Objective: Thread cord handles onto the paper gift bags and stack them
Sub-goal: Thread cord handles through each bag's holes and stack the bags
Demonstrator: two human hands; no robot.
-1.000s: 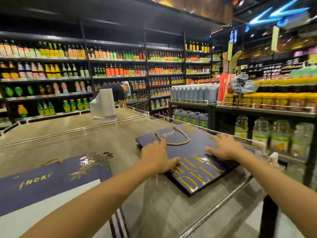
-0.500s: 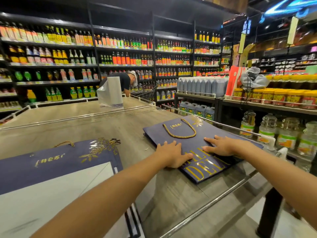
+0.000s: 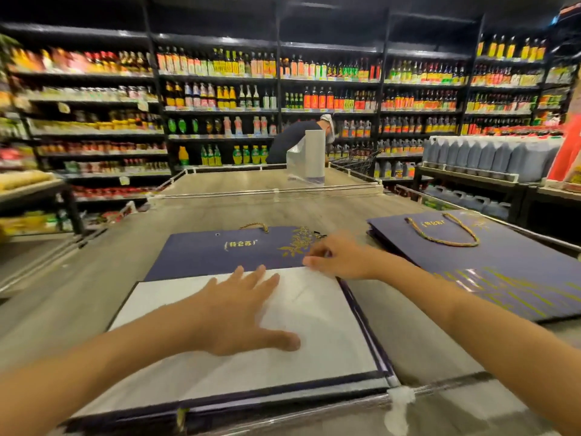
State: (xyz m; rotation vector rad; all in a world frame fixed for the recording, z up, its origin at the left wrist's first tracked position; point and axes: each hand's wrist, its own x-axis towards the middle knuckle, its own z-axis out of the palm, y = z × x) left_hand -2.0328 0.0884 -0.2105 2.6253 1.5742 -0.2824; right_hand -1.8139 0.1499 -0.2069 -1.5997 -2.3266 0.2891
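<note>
Left hand (image 3: pixel 242 313) flat, released, pressing white sheet (image 3: pixel 314 357) atop centre bag pile (image 3: pixel 204 253). Right hand (image 3: pixel 339 259) at sheet's far-right corner, grip unreadable (blur). Bag top edge lies up-frame of both; right hand nearer. Finished stack (image 3: pixel 503 272) right of frame.

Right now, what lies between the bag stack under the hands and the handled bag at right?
Only bare tabletop, with the right forearm reaching across above it, as the head view shows.

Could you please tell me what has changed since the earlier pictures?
Both hands left the handled bag and moved left: the left hand lies flat on the white sheet, the right hand at its far corner, grip blurred. The handled bag stayed put.
</note>
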